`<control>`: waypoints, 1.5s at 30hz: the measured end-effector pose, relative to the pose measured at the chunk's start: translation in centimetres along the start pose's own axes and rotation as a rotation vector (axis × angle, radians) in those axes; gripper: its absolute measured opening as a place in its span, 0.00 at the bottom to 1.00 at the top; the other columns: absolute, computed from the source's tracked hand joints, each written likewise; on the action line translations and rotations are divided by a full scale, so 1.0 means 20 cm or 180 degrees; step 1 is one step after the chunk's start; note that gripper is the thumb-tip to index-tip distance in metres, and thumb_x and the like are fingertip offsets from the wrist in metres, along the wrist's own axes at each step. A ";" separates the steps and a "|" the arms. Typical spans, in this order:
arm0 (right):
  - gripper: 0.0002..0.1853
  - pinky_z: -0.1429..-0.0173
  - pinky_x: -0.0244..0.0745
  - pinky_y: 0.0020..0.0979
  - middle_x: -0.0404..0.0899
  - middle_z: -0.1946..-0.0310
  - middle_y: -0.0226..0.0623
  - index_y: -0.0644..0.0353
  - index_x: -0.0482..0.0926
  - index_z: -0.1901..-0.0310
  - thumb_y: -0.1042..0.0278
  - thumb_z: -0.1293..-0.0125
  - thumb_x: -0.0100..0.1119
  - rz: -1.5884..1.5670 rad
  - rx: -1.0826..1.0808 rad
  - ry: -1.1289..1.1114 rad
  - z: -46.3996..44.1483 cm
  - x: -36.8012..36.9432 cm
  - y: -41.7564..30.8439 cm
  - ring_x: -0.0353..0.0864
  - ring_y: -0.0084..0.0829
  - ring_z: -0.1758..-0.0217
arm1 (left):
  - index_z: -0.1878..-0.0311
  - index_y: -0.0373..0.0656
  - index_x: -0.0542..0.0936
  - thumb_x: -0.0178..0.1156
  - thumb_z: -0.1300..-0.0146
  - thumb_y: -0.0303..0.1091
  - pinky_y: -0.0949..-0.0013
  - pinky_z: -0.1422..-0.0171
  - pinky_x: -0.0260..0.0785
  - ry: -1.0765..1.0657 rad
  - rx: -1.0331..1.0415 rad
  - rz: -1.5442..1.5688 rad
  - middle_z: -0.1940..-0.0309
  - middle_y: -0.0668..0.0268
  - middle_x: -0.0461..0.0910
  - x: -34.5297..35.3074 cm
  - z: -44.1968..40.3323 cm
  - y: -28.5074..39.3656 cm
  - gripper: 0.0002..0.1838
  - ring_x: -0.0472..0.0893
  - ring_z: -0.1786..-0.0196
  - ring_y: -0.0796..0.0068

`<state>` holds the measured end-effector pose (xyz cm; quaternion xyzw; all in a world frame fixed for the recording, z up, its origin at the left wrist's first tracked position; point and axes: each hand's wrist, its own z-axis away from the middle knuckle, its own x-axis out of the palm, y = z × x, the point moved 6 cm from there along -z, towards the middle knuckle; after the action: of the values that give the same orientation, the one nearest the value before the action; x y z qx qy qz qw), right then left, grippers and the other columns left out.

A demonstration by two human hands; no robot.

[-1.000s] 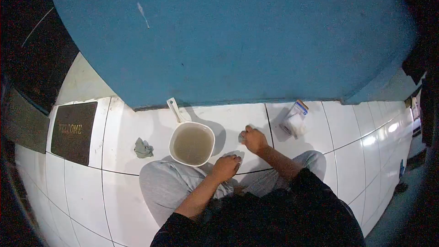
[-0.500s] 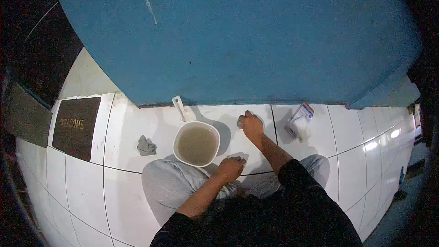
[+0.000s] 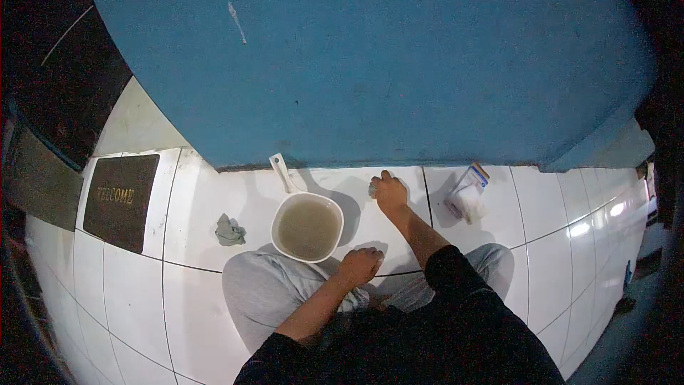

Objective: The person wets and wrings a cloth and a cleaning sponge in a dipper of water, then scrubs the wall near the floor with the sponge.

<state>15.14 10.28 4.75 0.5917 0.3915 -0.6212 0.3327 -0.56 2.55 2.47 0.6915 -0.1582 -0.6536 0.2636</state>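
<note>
My right hand (image 3: 390, 193) is closed on a small grey piece (image 3: 372, 190), which looks like cloth, against the white tiled floor near the blue wall. Closer to my body, my left hand (image 3: 362, 265) rests on the floor by my crossed legs, its fingers curled; what they hold, if anything, is hidden. A white dipper (image 3: 280, 170) full of cloudy, brownish water (image 3: 307, 229) stands left of both hands, its handle toward the wall. Farther left lies a crumpled grey cloth (image 3: 229, 230).
A clear plastic packet with a blue and white label (image 3: 468, 192) lies right of my right hand. The blue wall (image 3: 370, 64) rises just beyond the floor strip. A dark "WELCOME" mat (image 3: 121, 203) is at the far left.
My right hand has moved away from my body, toward the wall, with the grey piece. My left hand has shifted slightly to the right. The view has also shifted a little.
</note>
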 end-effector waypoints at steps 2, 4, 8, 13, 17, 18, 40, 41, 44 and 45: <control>0.10 0.63 0.76 0.36 0.69 0.61 0.38 0.52 0.75 0.65 0.68 0.51 0.54 0.0030 0.0015 0.0016 -0.01 0.01 0.01 0.75 0.40 0.61 | 0.63 0.41 0.71 0.46 0.43 0.35 0.55 0.61 0.68 -0.0043 -0.0036 0.0035 0.68 0.57 0.73 0.00 0.00 0.00 0.10 0.75 0.63 0.57; 0.10 0.63 0.76 0.38 0.69 0.61 0.38 0.52 0.75 0.64 0.67 0.52 0.54 -0.0040 -0.0011 -0.0090 -0.02 0.01 0.01 0.76 0.40 0.61 | 0.63 0.41 0.71 0.46 0.43 0.35 0.54 0.60 0.68 0.0106 0.0010 0.0040 0.68 0.57 0.73 -0.01 0.00 0.01 0.09 0.75 0.63 0.57; 0.11 0.63 0.75 0.39 0.69 0.62 0.39 0.52 0.75 0.64 0.67 0.52 0.54 -0.0071 -0.0051 -0.0086 -0.03 0.01 0.01 0.76 0.40 0.61 | 0.63 0.41 0.70 0.47 0.44 0.34 0.55 0.60 0.67 0.0023 0.0004 0.0102 0.69 0.57 0.73 -0.01 0.00 0.00 0.09 0.75 0.63 0.57; 0.17 0.60 0.74 0.36 0.69 0.63 0.37 0.50 0.75 0.63 0.65 0.59 0.64 -0.0169 0.0216 -0.0165 -0.04 0.02 0.02 0.76 0.39 0.62 | 0.65 0.40 0.71 0.48 0.46 0.33 0.56 0.63 0.68 0.0096 0.0035 0.0091 0.70 0.56 0.73 -0.01 0.00 0.00 0.09 0.75 0.65 0.57; 0.16 0.60 0.73 0.37 0.69 0.63 0.38 0.50 0.75 0.63 0.64 0.58 0.63 -0.0192 0.0151 -0.0151 -0.04 0.01 0.02 0.76 0.40 0.62 | 0.65 0.41 0.71 0.48 0.46 0.33 0.56 0.65 0.68 0.0343 0.0145 0.0159 0.72 0.56 0.73 0.00 0.01 -0.01 0.08 0.75 0.69 0.56; 0.16 0.60 0.73 0.37 0.69 0.62 0.38 0.50 0.74 0.63 0.64 0.58 0.63 -0.0194 0.0178 -0.0178 -0.04 0.01 0.02 0.76 0.40 0.62 | 0.65 0.41 0.71 0.48 0.46 0.33 0.56 0.65 0.68 0.0356 0.0136 0.0146 0.72 0.56 0.73 -0.01 0.01 0.00 0.08 0.75 0.69 0.56; 0.16 0.60 0.73 0.37 0.68 0.62 0.38 0.53 0.73 0.65 0.63 0.58 0.64 -0.0133 0.0152 -0.0099 -0.06 0.06 0.04 0.76 0.40 0.62 | 0.64 0.38 0.71 0.46 0.45 0.33 0.57 0.61 0.70 0.0233 0.0176 -0.0052 0.65 0.55 0.73 -0.02 0.00 0.00 0.10 0.76 0.64 0.57; 0.16 0.60 0.73 0.37 0.68 0.62 0.38 0.53 0.73 0.65 0.63 0.59 0.64 -0.0166 0.0162 -0.0106 -0.07 0.06 0.05 0.76 0.40 0.62 | 0.64 0.38 0.72 0.46 0.45 0.33 0.57 0.61 0.70 -0.0006 0.0128 -0.0062 0.64 0.55 0.73 -0.01 0.00 0.00 0.10 0.76 0.63 0.58; 0.17 0.60 0.73 0.37 0.69 0.63 0.38 0.54 0.73 0.66 0.63 0.60 0.65 -0.0258 0.0232 -0.0132 -0.07 0.06 0.05 0.76 0.41 0.62 | 0.64 0.38 0.72 0.47 0.45 0.33 0.57 0.60 0.70 -0.0045 0.0029 -0.0056 0.63 0.56 0.73 0.00 -0.01 0.00 0.10 0.76 0.61 0.58; 0.17 0.60 0.73 0.37 0.69 0.63 0.38 0.54 0.73 0.66 0.63 0.60 0.65 -0.0258 0.0231 -0.0134 -0.07 0.06 0.04 0.76 0.41 0.62 | 0.64 0.38 0.72 0.47 0.45 0.33 0.57 0.60 0.70 -0.0044 0.0027 -0.0054 0.63 0.56 0.73 0.00 -0.01 0.00 0.10 0.76 0.61 0.58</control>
<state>16.43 11.09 3.57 0.5739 0.3853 -0.6602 0.2938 -0.44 2.59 2.49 0.6895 -0.1570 -0.6600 0.2539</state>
